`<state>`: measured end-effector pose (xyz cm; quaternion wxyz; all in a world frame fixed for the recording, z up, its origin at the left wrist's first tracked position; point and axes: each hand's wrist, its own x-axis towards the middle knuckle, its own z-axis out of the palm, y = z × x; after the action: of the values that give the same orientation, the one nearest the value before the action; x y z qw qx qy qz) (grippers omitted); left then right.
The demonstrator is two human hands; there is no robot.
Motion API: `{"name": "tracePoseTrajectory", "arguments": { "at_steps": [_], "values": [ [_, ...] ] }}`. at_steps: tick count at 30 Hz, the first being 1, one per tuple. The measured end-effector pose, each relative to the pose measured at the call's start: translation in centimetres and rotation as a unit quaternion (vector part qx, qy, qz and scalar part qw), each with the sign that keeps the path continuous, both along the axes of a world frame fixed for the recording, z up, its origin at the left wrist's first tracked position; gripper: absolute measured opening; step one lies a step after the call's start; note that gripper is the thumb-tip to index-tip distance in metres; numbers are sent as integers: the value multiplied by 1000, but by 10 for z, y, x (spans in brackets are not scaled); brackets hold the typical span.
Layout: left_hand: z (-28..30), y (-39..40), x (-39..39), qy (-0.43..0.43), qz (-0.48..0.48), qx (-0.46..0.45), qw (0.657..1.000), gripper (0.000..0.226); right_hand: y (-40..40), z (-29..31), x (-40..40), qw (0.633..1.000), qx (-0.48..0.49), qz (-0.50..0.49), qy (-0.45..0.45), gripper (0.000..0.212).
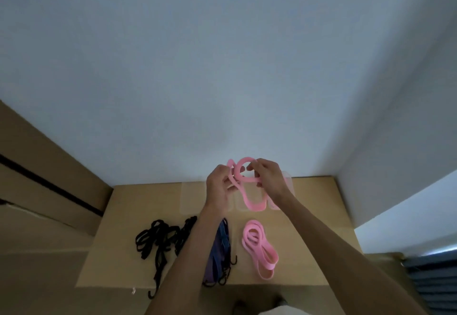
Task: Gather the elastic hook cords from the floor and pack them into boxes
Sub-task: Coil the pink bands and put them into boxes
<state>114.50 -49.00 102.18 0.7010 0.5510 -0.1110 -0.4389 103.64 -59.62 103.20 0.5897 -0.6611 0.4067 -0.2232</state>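
Left hand [220,187] and right hand [268,178] pinch 1 pink cord [249,197] with curled fingers, above what appears to be clear boxes [288,183] on the cardboard surface [319,218].

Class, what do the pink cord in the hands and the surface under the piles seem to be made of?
Pink cord: flat, matte band, probably woven elastic; it bends in soft loops. Surface: brown, dull, flat sheet, likely cardboard.

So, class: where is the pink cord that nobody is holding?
In the head view, the loose pink cord lies on the cardboard, right of the purple cords.
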Motion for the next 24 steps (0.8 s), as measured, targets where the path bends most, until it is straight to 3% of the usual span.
{"name": "tracePoseTrajectory", "arguments": {
  "at_steps": [3, 6, 9, 12, 14, 17, 21, 24],
  "values": [
    [5, 8, 8, -2, -31, -7, 1000, 24, 0, 7, 1, 998, -57, 17, 34, 31],
    [5, 13, 6, -72, -28, 48, 996, 10, 5, 7, 3, 995, -83, 30, 49, 34],
    [-1, 17, -1, -109, -24, 72, 991, 21, 13, 3, 3, 988, -135, -12, 77, 13],
    [-4, 19, -9, -178, -6, 92, 980, 23, 26, 0, 0, 986, -142, -69, 52, 33],
    [-2, 20, -12, -234, 12, 99, 967, 19, 34, -3, -2, 986, -140, -36, 85, 43],
    [-2, 22, -17, -304, 9, 102, 947, 14, 38, -8, -8, 986, -124, 19, 106, 38],
    [2, 28, -20, -281, 26, 102, 954, 24, 37, -4, -12, 992, -86, 63, 73, 42],
    [8, 28, -18, -236, 59, 90, 966, 35, 34, -6, -19, 999, -1, 26, 44, 39]
  ]
}}
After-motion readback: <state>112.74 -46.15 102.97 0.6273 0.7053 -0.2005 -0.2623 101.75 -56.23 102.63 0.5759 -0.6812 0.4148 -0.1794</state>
